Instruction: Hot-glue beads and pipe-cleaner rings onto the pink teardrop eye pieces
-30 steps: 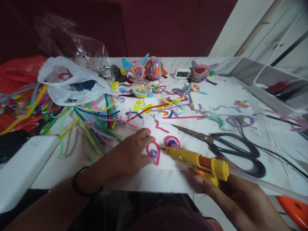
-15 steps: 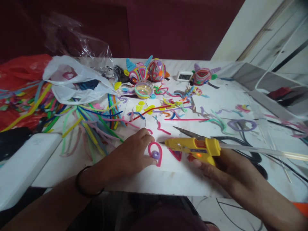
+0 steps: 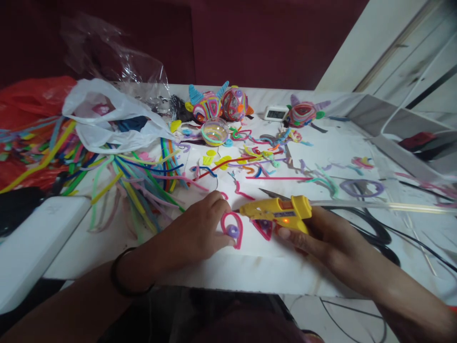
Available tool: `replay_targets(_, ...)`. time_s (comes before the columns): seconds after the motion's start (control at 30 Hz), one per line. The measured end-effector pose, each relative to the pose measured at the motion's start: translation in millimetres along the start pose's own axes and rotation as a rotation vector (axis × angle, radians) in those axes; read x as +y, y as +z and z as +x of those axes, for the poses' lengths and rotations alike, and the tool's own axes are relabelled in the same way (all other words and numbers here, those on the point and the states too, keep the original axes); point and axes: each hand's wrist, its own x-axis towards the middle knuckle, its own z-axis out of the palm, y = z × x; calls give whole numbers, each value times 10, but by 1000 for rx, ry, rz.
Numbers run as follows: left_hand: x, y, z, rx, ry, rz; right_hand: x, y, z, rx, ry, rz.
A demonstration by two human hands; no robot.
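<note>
My left hand (image 3: 202, 226) is closed on the left side of a pink pipe cleaner loop (image 3: 241, 233), thumb at its lower end and fingers by its top. A small purple pipe cleaner coil (image 3: 233, 231) lies inside the loop. My right hand (image 3: 323, 243) grips a yellow hot glue gun (image 3: 273, 210) with a small orange light showing. Its nozzle points left, at the top of the loop; whether it touches is hard to make out. Below the gun lies a pink triangular pipe cleaner piece (image 3: 264, 230) with purple inside. A pointed scissor blade (image 3: 269, 193) shows behind the gun.
Bundled pipe cleaners (image 3: 135, 190) and a white plastic bag (image 3: 124, 136) fill the left. Decorated balls (image 3: 207, 107), a clear half-sphere (image 3: 214, 132) and a small digital clock (image 3: 275, 113) stand at the back. A purple ring (image 3: 361, 187) and black cable (image 3: 378, 224) lie right.
My right hand has moved the glue gun a little left, bringing its nozzle over the top of the pink loop. My left hand stays on the loop.
</note>
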Motion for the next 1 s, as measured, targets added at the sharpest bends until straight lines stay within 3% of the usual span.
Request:
replay_targets(0.57,-11,14,8,10,10,4,-72,39,60,-50,-37,30)
replay_targets(1.0,-5,-3,9,6,8,-1,-61,52,38,85,-62,-184)
